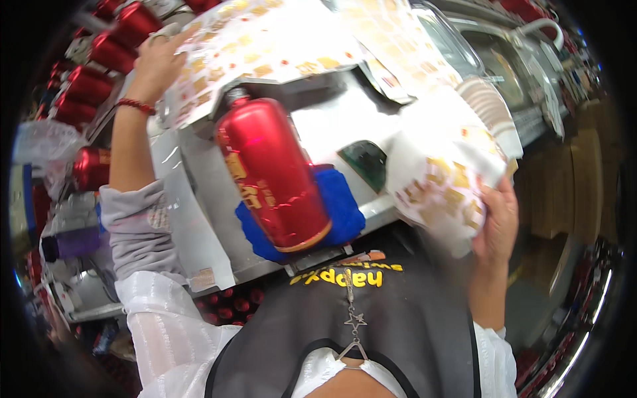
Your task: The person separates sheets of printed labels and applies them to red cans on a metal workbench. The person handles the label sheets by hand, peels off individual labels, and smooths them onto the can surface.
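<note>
At 9 o'clock from right grip point(499, 220), red bottle point(273, 169) lying on blue cloth point(342, 202), neck pointing to 11; right grip pinching gold-printed sheet point(441, 189); left grip point(158, 69) sitting nearer bottle, closure impossible to tell.

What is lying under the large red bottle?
A blue cloth lies under the red bottle, showing on both sides of its lower part. The cloth's middle is covered and cannot be seen.

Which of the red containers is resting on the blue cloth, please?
The large red bottle mid-view, between the left hand and right hand, rests on the blue cloth; the red containers at the left are away from it.
</note>
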Demonstrator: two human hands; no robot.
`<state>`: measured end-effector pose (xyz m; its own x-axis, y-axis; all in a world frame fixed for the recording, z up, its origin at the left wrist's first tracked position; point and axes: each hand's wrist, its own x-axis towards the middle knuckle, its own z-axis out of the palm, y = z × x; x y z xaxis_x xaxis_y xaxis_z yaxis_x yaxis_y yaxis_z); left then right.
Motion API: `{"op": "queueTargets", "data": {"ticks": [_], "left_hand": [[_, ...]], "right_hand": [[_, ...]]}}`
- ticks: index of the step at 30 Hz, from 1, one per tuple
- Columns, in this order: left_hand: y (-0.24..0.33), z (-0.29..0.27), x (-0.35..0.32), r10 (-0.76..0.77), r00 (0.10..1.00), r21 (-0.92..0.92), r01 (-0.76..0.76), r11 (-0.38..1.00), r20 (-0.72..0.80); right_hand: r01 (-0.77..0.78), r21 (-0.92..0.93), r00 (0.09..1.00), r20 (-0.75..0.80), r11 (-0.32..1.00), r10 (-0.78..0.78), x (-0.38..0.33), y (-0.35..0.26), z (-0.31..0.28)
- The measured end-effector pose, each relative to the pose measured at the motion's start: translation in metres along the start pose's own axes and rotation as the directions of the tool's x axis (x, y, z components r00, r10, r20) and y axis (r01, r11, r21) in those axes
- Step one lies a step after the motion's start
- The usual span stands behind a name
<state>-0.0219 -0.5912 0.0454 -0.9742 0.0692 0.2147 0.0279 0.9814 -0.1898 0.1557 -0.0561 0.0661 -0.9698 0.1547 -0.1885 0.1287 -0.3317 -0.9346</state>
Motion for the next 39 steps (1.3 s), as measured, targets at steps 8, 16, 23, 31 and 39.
{"op": "queueTargets", "data": {"ticks": [8,16,23,31,39], "left_hand": [[0.001,-0.007,-0.025,-0.056,0.996,-0.128,0.046,0.991,-0.074],[-0.013,-0.048,-0.082,-0.053,0.997,-0.271,0.035,0.962,-0.057],[-0.038,-0.038,-0.154,-0.337,0.919,-0.621,0.388,0.681,0.204],[-0.004,-0.016,-0.291,-0.554,0.674,-0.521,0.735,0.434,0.489],[0.026,-0.023,-0.316,-0.565,0.514,-0.752,0.557,-0.352,0.645]], "right_hand": [[0.186,-0.219,0.926,0.364,0.958,-0.096,0.134,-0.063,0.092],[0.012,-0.467,0.772,0.567,0.884,0.289,0.296,0.017,0.21],[0.387,-0.873,0.887,0.44,0.297,0.137,0.289,0.033,0.168],[0.408,-0.804,0.836,0.519,0.433,0.178,0.3,0.042,0.144],[0.489,-0.655,0.753,0.65,0.577,0.099,0.24,0.033,0.136]]}}
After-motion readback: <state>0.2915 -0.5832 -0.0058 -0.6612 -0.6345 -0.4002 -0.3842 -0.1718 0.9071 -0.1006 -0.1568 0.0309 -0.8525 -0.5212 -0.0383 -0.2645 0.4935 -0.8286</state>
